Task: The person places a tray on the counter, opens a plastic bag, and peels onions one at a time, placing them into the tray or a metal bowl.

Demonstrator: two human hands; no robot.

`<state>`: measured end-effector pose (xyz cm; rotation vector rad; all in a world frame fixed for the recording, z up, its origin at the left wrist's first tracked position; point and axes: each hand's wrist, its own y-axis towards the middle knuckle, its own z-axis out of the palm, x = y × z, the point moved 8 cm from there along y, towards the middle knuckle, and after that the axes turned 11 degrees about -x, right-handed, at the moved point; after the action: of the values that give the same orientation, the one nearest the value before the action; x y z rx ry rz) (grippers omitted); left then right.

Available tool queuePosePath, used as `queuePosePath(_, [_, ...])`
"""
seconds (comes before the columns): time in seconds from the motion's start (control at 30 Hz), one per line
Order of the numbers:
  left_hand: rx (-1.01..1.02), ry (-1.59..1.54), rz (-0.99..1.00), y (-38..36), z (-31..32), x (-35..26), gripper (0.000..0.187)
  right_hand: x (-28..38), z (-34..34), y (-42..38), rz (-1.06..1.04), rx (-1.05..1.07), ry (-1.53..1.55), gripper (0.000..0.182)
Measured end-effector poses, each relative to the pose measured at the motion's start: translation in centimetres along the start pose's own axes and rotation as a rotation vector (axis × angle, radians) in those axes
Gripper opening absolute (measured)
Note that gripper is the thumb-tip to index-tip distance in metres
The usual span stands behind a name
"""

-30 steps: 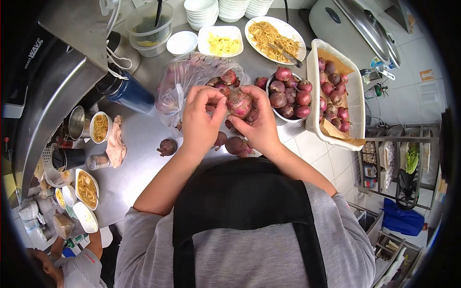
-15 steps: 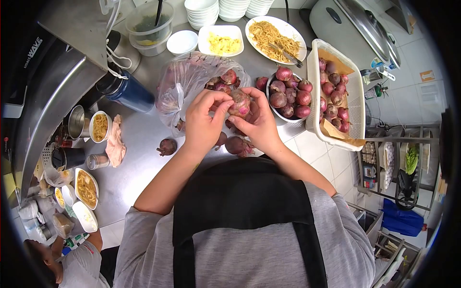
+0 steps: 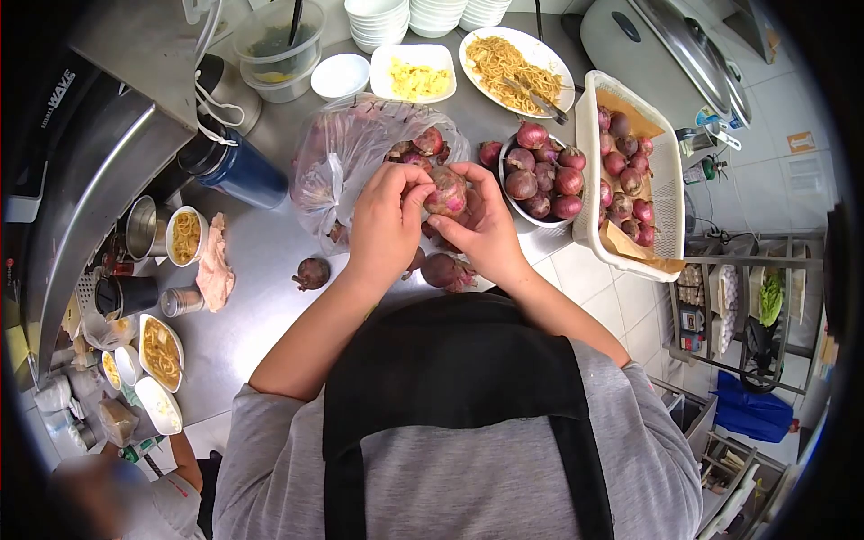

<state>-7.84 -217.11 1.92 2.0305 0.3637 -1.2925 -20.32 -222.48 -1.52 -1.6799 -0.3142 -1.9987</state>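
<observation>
A red onion (image 3: 447,195) with papery skin is held up between my two hands, over the steel counter. My left hand (image 3: 389,214) pinches its left side with thumb and fingertips. Around its right side curl the fingers and thumb of my right hand (image 3: 486,225). Behind them, a clear plastic bag (image 3: 328,171) lies with several onions at its mouth. Loose onions rest on the counter, one (image 3: 312,273) left of my left forearm and another (image 3: 443,270) below my hands. To the right stands a bowl (image 3: 544,223) heaped with red onions.
A white plastic basket (image 3: 670,180) with more onions sits at the right edge. Along the back are a noodle plate (image 3: 562,72), a dish of yellow food (image 3: 378,88) and stacked bowls (image 3: 378,22). A blue tumbler (image 3: 243,171) stands left. Another person (image 3: 162,504) is at lower left.
My hands stay around the onion with only slight finger movement. The person at lower left has shifted a little to the right.
</observation>
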Motion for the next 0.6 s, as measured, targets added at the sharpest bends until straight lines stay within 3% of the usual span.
queuePosePath(0.27, [-0.073, 0.069, -0.036, 1.6, -0.8, 1.7, 0.005, 0.1, 0.4, -0.3, 0.011, 0.097, 0.067, 0.063])
queuePosePath(0.53, [0.058, -0.358, -0.415, -0.9, 1.1, 3.6, 0.015, -0.5, -0.6, 0.6, -0.016, 0.031, 0.112, 0.063])
queuePosePath(0.6, [0.029, -0.4, -0.361, -1.0, 1.3, 3.7, 0.017, -0.6, -0.5, 0.9, -0.004, 0.034, 0.135, 0.062])
